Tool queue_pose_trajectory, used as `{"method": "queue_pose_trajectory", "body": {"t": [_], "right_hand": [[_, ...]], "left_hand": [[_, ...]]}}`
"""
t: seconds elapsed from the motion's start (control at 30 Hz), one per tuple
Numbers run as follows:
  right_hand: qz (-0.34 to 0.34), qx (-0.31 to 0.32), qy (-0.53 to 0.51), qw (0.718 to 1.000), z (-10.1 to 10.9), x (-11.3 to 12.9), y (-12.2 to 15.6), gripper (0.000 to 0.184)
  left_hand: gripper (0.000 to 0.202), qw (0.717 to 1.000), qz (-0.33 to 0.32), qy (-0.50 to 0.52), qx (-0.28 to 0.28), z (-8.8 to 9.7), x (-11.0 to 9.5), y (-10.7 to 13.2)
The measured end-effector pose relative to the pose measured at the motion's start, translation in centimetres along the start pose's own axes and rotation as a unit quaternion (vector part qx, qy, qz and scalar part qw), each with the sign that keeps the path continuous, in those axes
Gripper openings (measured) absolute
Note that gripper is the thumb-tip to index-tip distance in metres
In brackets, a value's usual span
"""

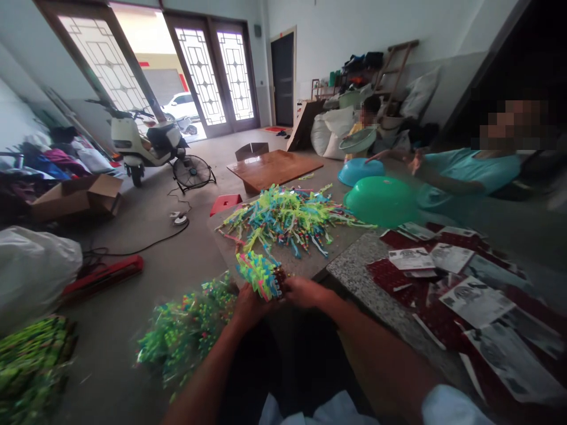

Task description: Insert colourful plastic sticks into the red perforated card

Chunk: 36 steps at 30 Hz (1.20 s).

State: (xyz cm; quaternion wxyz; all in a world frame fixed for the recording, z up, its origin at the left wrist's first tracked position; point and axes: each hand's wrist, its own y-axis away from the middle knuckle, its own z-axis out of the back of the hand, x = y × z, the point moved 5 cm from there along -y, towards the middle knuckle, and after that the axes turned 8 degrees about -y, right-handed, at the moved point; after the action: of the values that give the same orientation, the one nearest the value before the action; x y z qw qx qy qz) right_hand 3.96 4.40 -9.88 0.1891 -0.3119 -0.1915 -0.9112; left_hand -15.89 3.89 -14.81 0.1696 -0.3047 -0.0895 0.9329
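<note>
A bundle of colourful strips (259, 273), mostly yellow-green with blue and pink, is held low before me, just off the near edge of the grey board. My left hand (247, 304) is closed around its underside and left. On the other side my right hand (305, 292) has its fingers closed on the bundle's dark, beaded-looking end; the fingertips are partly hidden. Beyond the bundle, a loose pile of similar strips (287, 215) covers much of the board (221, 239). Clear-wrapped bundles (190, 324), somewhat blurred, lie down to the left of my left hand.
To the right, a stone slab (354, 265) carries printed packets (478, 301) on dark red material. Green (381, 200) and blue (361, 171) basins stand near a seated person in a light blue shirt. A fan (192, 172), cable and scooter (146, 141) are at left.
</note>
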Motion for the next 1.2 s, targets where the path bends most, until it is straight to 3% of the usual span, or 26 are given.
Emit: {"method": "queue_pose_trajectory", "body": {"t": [0.03,0.13,0.23,0.4,0.57,0.67,0.73,0.77,0.87,0.93,1.03,1.1,1.2], "right_hand": [[-0.015,-0.015,-0.013,1.0,1.6,-0.9,-0.7,0.021],[-0.173,-0.182,0.025,0.968,7.2,-4.9,-2.7,0.033],[-0.258,-0.215,0.053,0.94,9.4,-7.6,-4.5,0.038],[-0.268,-0.184,0.075,0.943,8.9,-9.0,-5.8,0.043],[-0.262,-0.206,0.045,0.942,9.0,-9.4,-4.4,0.032],[-0.228,-0.222,-0.031,0.948,9.1,-9.4,-3.2,0.025],[-0.203,-0.221,-0.155,0.941,9.0,-9.4,-2.6,0.024],[-0.193,-0.217,-0.244,0.925,8.8,-9.4,-2.4,0.024],[-0.168,-0.178,-0.484,0.84,8.5,-9.0,-2.2,0.024],[-0.154,-0.134,-0.568,0.797,8.4,-8.4,-2.2,0.023],[-0.114,-0.108,-0.616,0.772,7.9,-7.3,-2.1,0.022],[-0.081,-0.12,-0.603,0.785,7.0,-6.5,-2.0,0.025],[-0.053,-0.141,-0.509,0.847,4.5,-5.2,-1.9,0.025]], "left_hand": [[0.048,1.0,-0.008,-0.009,0.0,0.1,-0.2,0.0],[0.042,0.999,-0.025,-0.026,0.001,0.5,-0.8,0.0],[0.04,0.999,-0.023,-0.03,-0.006,0.8,-0.9,0.0],[0.043,0.999,-0.027,-0.031,-0.006,0.6,-0.6,0.2],[0.036,0.999,-0.033,0.0,0.012,0.1,0.0,0.0],[0.038,0.998,-0.041,0.031,0.031,-0.2,0.4,-0.2],[0.042,0.998,-0.038,0.042,0.042,-0.3,0.6,-0.2],[0.043,0.997,-0.035,0.044,0.046,-0.3,0.8,-0.2],[0.045,0.997,-0.033,0.039,0.051,-0.4,1.0,-0.1],[0.047,0.998,-0.026,0.028,0.05,-0.4,1.2,0.0],[0.047,0.998,-0.016,0.022,0.055,-0.5,1.2,0.0],[0.047,0.998,-0.021,0.026,0.054,-0.5,1.1,-0.2],[0.049,0.997,-0.034,0.035,0.054,-0.5,0.8,-0.4]]}}
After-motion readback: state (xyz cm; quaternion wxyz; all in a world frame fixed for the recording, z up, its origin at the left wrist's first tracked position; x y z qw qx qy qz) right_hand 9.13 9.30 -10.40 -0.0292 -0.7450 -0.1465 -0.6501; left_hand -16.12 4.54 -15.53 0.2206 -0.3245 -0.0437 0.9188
